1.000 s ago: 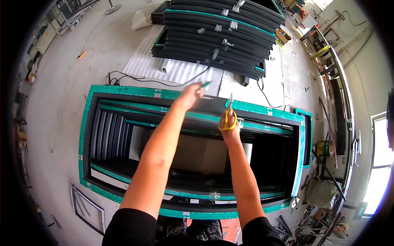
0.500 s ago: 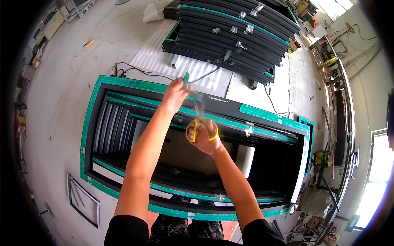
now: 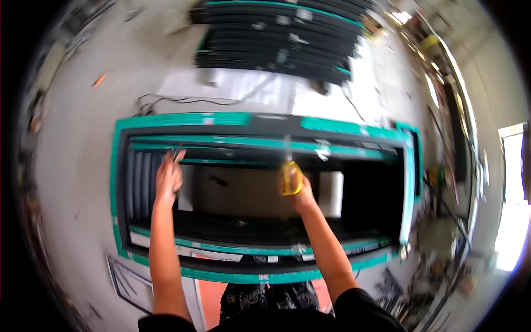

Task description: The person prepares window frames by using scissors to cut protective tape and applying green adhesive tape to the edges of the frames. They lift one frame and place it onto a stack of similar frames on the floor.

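Observation:
My right hand [image 3: 302,197] grips yellow-handled scissors [image 3: 291,178] over the opening of a large black rectangular frame [image 3: 271,124]. The blades point away from me, look together and are blurred. My left hand [image 3: 168,180] hangs over the left part of the same opening, fingers closed. A small dark shape shows at its fingertips, too smeared to name. Green protective film [image 3: 210,119] covers much of the frame's face; a bare dark stretch lies on the far side, between two film ends. More black frames [image 3: 141,180] with green strips lie stacked beneath.
A tall stack of black frames [image 3: 249,39] stands at the far side on white sheeting. A black cable [image 3: 188,101] runs across the floor before it. A small frame [image 3: 130,285] lies at the near left. Shelving and clutter [image 3: 442,238] line the right side.
My left hand has moved left and nearer, away from the film end on the far side. The scissors, open before, now look closed and have shifted slightly right. The whole view has shifted.

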Demonstrator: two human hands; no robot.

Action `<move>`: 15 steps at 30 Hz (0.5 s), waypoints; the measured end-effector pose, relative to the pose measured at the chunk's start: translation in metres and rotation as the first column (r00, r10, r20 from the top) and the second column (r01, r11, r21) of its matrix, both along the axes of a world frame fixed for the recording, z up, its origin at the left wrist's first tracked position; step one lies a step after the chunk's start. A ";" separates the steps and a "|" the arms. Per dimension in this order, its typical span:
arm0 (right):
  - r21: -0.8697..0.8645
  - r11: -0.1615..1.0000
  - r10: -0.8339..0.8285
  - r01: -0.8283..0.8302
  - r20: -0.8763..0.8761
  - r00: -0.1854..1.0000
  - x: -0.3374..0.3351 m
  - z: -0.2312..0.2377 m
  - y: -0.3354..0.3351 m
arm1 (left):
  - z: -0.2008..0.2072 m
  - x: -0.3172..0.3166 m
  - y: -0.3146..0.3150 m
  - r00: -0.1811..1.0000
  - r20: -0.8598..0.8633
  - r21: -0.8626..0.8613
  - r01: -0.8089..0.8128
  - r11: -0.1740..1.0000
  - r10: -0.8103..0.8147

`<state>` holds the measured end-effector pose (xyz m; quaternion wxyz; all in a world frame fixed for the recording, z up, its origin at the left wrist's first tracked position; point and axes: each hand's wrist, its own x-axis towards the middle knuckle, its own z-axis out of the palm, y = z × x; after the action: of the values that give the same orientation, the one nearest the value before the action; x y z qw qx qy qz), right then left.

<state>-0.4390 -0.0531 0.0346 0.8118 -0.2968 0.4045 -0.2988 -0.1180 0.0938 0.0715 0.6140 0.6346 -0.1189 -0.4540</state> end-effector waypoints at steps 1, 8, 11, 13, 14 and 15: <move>-0.057 0.996 0.053 -0.063 -0.163 0.985 -0.030 -0.003 0.013 | -0.018 -0.019 0.023 0.993 0.116 0.232 -0.007 0.973 -0.021; -0.314 0.949 -0.260 -0.032 -0.836 0.484 -0.212 -0.046 0.096 | -0.116 -0.143 0.169 0.054 0.534 0.827 0.177 0.534 -0.844; -0.396 0.907 -0.346 -0.141 -0.894 0.283 -0.265 0.017 0.090 | -0.084 -0.202 0.135 0.021 0.810 0.573 0.179 0.800 -0.585; -0.505 0.848 -0.460 -0.159 -0.851 0.253 -0.300 0.038 0.081 | -0.068 -0.221 0.112 0.089 0.751 0.619 0.252 0.744 -0.654; -0.577 0.804 -0.538 -0.145 -0.809 0.239 -0.318 0.047 0.075 | -0.059 -0.231 0.102 0.164 0.673 0.656 0.319 0.684 -0.721; -0.660 0.737 -0.628 -0.143 -0.748 0.217 -0.340 0.053 0.069 | -0.050 -0.246 0.089 0.273 0.608 0.659 0.349 0.666 -0.745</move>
<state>-0.7786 0.0155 0.0881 0.1878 -0.5819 0.7315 -0.3016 -0.3635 0.1829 0.0219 0.1259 0.7935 -0.5240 -0.2827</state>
